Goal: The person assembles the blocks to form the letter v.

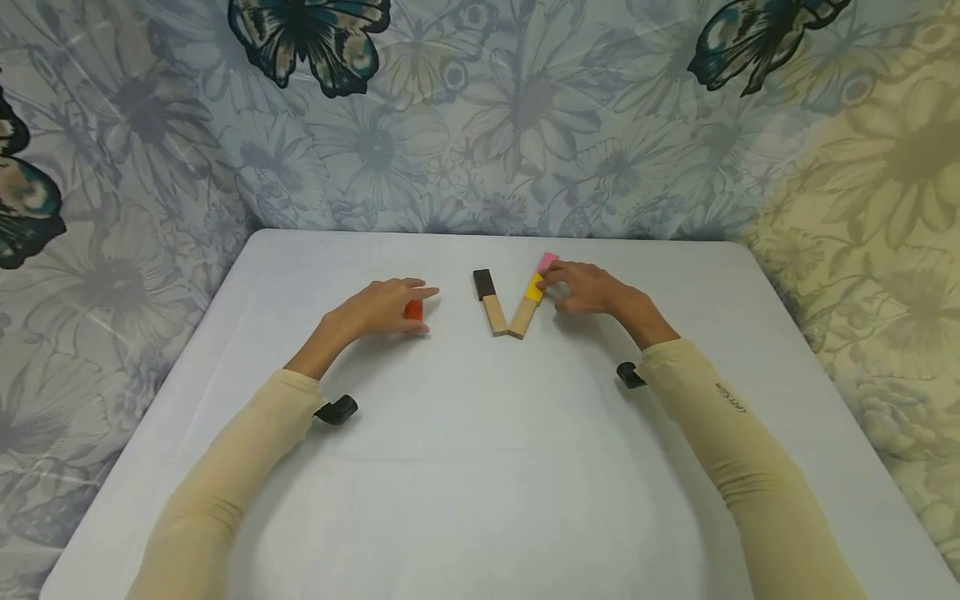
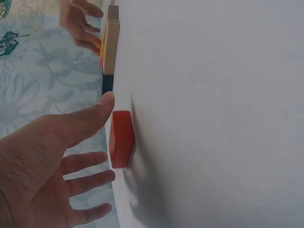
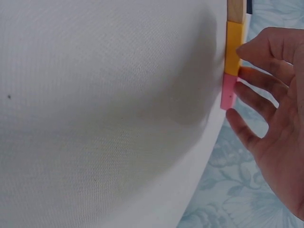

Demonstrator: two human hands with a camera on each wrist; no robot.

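Observation:
A red block (image 2: 122,138) lies on the table by my left hand (image 1: 384,307), whose thumb and fingers spread around it, straight and loose. To the right, several blocks form a V. A black block (image 1: 484,284) and a plain wooden block (image 1: 496,316) make its left arm. Its right arm runs from another wooden block (image 1: 522,319) through a yellow block (image 3: 232,49) to a pink block (image 3: 228,91) at the far end. My right hand (image 1: 588,287) is over this arm, thumb tip at the yellow block and loosely bent fingertips at the yellow and pink ones.
A white cloth covers the table (image 1: 480,467). Its far edge meets a hanging fabric (image 1: 517,125) printed with flowers and butterflies. Dark wrist-worn devices stick out below the left sleeve (image 1: 232,467) and the right sleeve (image 1: 738,442).

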